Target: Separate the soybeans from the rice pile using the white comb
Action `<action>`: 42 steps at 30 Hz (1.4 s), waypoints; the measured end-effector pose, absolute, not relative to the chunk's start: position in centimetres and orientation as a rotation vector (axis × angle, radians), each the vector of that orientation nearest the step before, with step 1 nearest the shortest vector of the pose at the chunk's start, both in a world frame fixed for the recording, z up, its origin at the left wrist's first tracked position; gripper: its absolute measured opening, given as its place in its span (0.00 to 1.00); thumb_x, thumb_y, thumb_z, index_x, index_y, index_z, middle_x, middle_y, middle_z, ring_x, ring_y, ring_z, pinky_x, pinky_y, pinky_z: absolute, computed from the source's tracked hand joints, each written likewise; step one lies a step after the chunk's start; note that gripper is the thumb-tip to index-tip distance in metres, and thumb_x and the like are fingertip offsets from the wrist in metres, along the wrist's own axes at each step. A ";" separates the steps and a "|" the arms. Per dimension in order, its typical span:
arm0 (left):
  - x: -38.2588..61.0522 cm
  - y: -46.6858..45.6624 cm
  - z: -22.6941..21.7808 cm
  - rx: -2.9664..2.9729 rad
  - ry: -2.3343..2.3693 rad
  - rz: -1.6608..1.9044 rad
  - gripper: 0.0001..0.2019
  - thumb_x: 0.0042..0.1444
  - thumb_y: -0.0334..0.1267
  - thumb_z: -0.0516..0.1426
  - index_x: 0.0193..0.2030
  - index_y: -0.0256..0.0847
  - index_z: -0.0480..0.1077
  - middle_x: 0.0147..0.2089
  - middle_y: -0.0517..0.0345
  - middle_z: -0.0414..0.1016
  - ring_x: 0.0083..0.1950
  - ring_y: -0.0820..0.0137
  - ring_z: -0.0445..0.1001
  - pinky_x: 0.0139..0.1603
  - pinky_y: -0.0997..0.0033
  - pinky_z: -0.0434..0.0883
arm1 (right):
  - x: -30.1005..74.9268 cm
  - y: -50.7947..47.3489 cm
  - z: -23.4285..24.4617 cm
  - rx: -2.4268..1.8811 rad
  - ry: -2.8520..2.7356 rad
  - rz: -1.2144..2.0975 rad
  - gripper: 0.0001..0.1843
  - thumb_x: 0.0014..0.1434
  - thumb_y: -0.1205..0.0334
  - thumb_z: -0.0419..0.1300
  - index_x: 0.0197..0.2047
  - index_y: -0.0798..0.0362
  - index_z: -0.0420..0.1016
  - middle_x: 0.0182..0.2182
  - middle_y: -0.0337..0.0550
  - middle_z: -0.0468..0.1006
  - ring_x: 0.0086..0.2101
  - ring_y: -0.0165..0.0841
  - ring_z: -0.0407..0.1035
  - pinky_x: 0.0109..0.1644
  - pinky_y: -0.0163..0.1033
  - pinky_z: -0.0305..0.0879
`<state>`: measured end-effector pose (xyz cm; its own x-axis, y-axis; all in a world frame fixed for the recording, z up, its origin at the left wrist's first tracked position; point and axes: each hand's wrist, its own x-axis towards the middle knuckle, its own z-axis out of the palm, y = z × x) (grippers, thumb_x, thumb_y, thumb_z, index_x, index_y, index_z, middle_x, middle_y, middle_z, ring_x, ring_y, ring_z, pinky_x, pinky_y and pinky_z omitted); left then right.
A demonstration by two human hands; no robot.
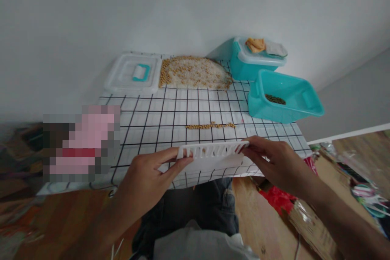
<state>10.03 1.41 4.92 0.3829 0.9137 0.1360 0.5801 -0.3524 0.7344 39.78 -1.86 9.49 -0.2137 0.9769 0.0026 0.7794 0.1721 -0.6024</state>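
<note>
Between both hands, near the table's front edge, is a white slotted plastic piece (215, 149), seen nearly edge-on with a row of slots along it. My left hand (152, 172) pinches its left end between thumb and fingers. Its right end is gripped by my right hand (271, 158), whose fingertips are partly hidden behind it. Just beyond the piece, a thin line of yellowish beans (207, 126) lies on the grid-patterned tablecloth (179, 107). Farther back spreads a pile of white grains mixed with the same beans (196, 74).
A clear lid with a teal handle (134, 74) lies at back left. An open teal bin (286, 107) holding green beans stands right, before a lidded teal box (252, 65) topped with cloths. A blurred pink object (88, 134) sits at left. Clutter and cardboard (313, 227) cover the floor at right.
</note>
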 end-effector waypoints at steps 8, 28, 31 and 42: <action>10.2 3.9 5.2 1.927 1.257 0.586 0.12 0.62 0.49 0.59 0.48 0.50 0.78 0.46 0.64 0.83 0.43 0.66 0.82 0.39 0.70 0.80 | 41.2 2.0 8.7 -1.543 -2.062 0.982 0.08 0.66 0.60 0.56 0.42 0.48 0.76 0.36 0.38 0.82 0.36 0.33 0.76 0.38 0.37 0.71; 10.7 5.4 6.8 1.795 1.183 0.640 0.11 0.62 0.49 0.60 0.46 0.50 0.78 0.47 0.66 0.82 0.48 0.69 0.80 0.49 0.73 0.76 | 41.2 3.4 10.3 -1.543 -2.007 1.060 0.07 0.64 0.59 0.58 0.42 0.49 0.76 0.36 0.41 0.82 0.38 0.37 0.75 0.40 0.40 0.72; 10.9 5.7 7.3 1.878 1.193 0.647 0.11 0.62 0.49 0.59 0.45 0.49 0.77 0.45 0.65 0.82 0.45 0.68 0.80 0.46 0.71 0.76 | 41.2 3.2 10.5 -1.502 -1.963 1.080 0.07 0.65 0.58 0.58 0.43 0.49 0.76 0.38 0.41 0.81 0.40 0.38 0.75 0.43 0.41 0.72; 10.6 3.3 8.4 1.998 1.194 0.715 0.06 0.60 0.45 0.62 0.41 0.50 0.77 0.40 0.66 0.81 0.40 0.70 0.79 0.40 0.76 0.76 | 41.1 -0.2 10.5 -1.477 -1.912 1.028 0.09 0.66 0.57 0.57 0.46 0.48 0.76 0.40 0.42 0.81 0.41 0.37 0.75 0.44 0.40 0.73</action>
<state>10.64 3.26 8.39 0.4251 0.8989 0.1059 0.5175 -0.3374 0.7863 41.09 -0.24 10.46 -0.2782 0.9591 -0.0525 0.5723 0.1216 -0.8110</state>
